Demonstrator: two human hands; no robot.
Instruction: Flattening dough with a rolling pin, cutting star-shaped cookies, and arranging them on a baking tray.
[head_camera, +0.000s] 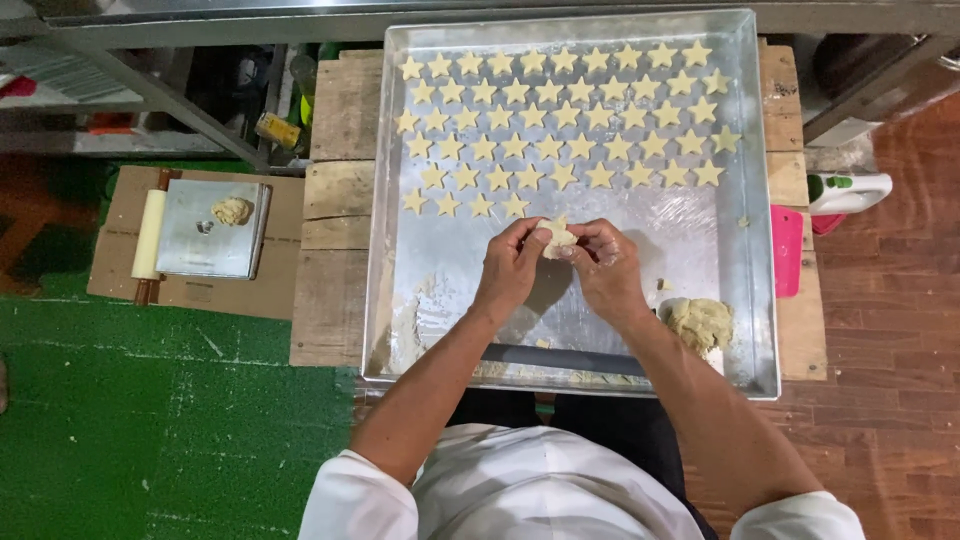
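Over the big silver metal baking tray (760, 300), we pinch one pale star-shaped dough piece (558, 238) between our left hand (512, 268) and right hand (604, 266), fingertips clenched on it. Five rows of cut pale stars (560, 118) fill the tray's far half. One yellowish dough lump (699, 322) sits near our right wrist.

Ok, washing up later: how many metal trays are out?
2. The large tray lies on the wooden table; the small tray sits on cardboard at the left. More may be hidden.
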